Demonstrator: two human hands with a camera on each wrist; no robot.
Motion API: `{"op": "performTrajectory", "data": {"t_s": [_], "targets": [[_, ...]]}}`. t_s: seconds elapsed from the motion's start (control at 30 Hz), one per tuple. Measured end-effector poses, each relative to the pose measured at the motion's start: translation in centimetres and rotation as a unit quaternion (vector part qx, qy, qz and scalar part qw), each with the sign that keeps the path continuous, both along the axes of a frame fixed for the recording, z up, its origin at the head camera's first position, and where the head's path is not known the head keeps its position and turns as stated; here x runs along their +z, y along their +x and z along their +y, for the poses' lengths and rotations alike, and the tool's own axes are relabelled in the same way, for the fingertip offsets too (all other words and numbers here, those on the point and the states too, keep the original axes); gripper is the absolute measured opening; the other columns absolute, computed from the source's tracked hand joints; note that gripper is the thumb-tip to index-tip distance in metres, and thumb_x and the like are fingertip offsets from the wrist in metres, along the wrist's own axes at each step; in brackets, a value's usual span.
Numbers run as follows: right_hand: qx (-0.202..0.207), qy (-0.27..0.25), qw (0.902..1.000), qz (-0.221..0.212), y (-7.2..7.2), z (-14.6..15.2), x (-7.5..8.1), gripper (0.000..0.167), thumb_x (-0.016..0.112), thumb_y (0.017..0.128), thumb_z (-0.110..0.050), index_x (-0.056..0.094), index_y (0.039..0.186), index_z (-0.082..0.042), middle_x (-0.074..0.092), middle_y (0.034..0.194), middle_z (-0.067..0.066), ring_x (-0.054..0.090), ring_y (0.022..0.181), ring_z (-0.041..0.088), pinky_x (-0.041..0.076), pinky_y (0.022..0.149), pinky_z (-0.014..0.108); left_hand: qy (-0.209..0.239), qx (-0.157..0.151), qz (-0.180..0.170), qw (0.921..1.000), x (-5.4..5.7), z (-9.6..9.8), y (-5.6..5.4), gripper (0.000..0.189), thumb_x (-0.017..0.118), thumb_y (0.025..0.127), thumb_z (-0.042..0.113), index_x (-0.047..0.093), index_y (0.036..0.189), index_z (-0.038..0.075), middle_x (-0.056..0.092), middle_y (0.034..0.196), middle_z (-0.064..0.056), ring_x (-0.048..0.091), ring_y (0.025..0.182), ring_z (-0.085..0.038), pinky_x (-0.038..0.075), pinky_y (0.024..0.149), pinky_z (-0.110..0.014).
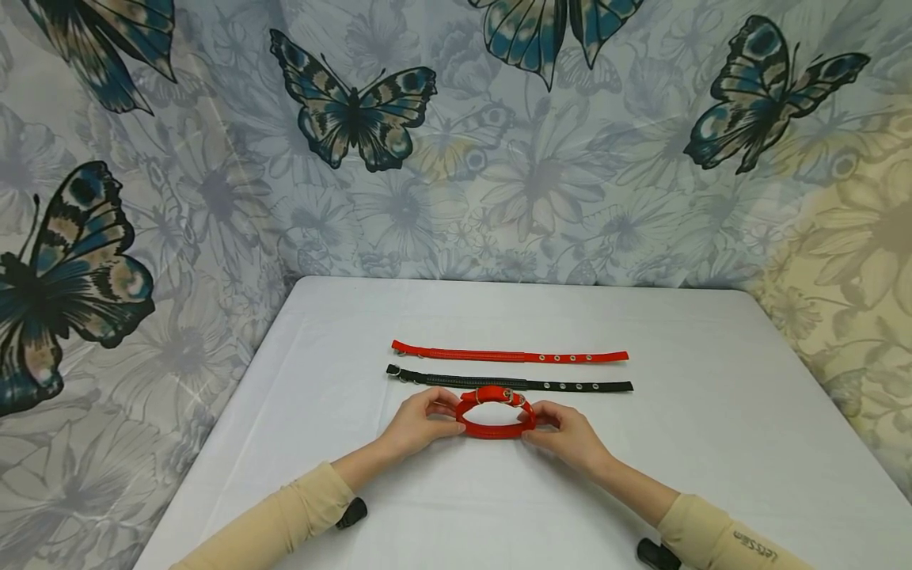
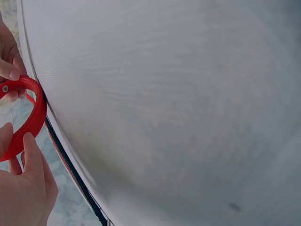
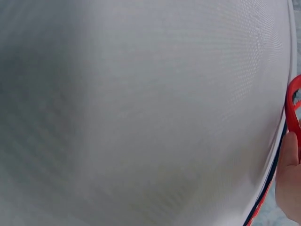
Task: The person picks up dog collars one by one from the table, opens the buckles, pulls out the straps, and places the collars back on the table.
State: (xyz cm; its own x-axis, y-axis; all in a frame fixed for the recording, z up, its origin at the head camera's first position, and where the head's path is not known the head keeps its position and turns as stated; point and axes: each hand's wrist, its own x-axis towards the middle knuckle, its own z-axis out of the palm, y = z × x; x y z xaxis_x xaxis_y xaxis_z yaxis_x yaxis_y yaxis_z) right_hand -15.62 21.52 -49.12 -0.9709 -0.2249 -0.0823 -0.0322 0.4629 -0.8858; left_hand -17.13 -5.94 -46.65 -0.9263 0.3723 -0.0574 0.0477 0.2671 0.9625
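A red collar (image 1: 496, 432), buckled into a loop with its metal buckle on the far side, is held between both hands over the white table. My left hand (image 1: 422, 422) pinches its left side between thumb and fingers. On the opposite side my right hand (image 1: 568, 434) pinches the loop the same way. In the left wrist view the red collar (image 2: 35, 117) shows with the left hand (image 2: 28, 188) below it. Only part of the right hand (image 3: 288, 183) shows in the right wrist view, its thumb against the collar (image 3: 292, 110).
Beyond the hands, a black collar (image 1: 492, 383) lies unbuckled and straight across the white table (image 1: 342, 317). Behind it lies a second, red collar (image 1: 492, 355), parallel and also straight. A butterfly-patterned cloth (image 1: 456, 214) hangs behind the table.
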Motion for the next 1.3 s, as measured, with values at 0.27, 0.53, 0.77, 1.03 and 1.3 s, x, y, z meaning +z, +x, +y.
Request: {"op": "performTrajectory", "data": {"t_s": [0.27, 0.53, 0.77, 1.03, 1.3], "targets": [[-0.012, -0.001, 0.9999, 0.011, 0.0, 0.1, 0.5, 0.026, 0.078, 0.083, -0.017, 0.069, 0.106, -0.011, 0.069, 0.098, -0.002, 0.062, 0.099, 0.018, 0.047, 0.093, 0.044, 0.005, -0.002, 0.000, 1.0000, 2.1, 0.1, 0.9, 0.027, 0.074, 0.083, -0.001, 0.063, 0.107, -0.001, 0.066, 0.105, -0.011, 0.063, 0.101, -0.031, 0.050, 0.078, -0.023], [-0.018, -0.043, 0.9988, 0.012, 0.0, 0.2, 1.5, 0.031, 0.079, 0.083, -0.020, 0.068, 0.109, -0.006, 0.069, 0.101, 0.006, 0.061, 0.100, 0.019, 0.041, 0.101, 0.051, 0.007, 0.000, 0.002, 1.0000, 1.0, 0.0, 0.4, 0.028, 0.074, 0.083, -0.001, 0.063, 0.108, -0.002, 0.066, 0.105, -0.012, 0.063, 0.100, -0.032, 0.050, 0.079, -0.025], [-0.021, -0.043, 0.9987, 0.018, -0.1, 0.3, 1.4, 0.027, 0.078, 0.083, -0.020, 0.069, 0.105, -0.007, 0.069, 0.097, 0.003, 0.062, 0.101, 0.019, 0.039, 0.104, 0.052, 0.012, 0.003, -0.002, 0.9999, -1.9, -0.3, -0.8, 0.032, 0.079, 0.081, 0.006, 0.065, 0.109, 0.005, 0.066, 0.104, -0.003, 0.064, 0.098, -0.021, 0.049, 0.080, -0.026], [-0.019, -0.040, 0.9988, 0.021, -0.1, 0.3, 1.2, 0.027, 0.078, 0.084, -0.019, 0.069, 0.105, -0.005, 0.069, 0.096, 0.000, 0.062, 0.101, 0.019, 0.039, 0.103, 0.052, 0.005, -0.019, 0.028, 0.9994, -1.6, -0.6, -0.9, 0.034, 0.080, 0.081, 0.015, 0.065, 0.111, 0.013, 0.067, 0.107, 0.001, 0.063, 0.101, -0.016, 0.051, 0.085, -0.028], [-0.019, -0.041, 0.9988, 0.020, 0.0, 0.3, 1.1, 0.025, 0.078, 0.084, -0.019, 0.069, 0.104, -0.006, 0.069, 0.094, 0.000, 0.063, 0.100, 0.019, 0.040, 0.102, 0.052, 0.004, -0.021, 0.061, 0.9979, -1.2, -0.7, -0.9, 0.031, 0.080, 0.082, 0.021, 0.067, 0.110, 0.019, 0.068, 0.104, 0.007, 0.063, 0.101, -0.012, 0.051, 0.086, -0.031]]}}
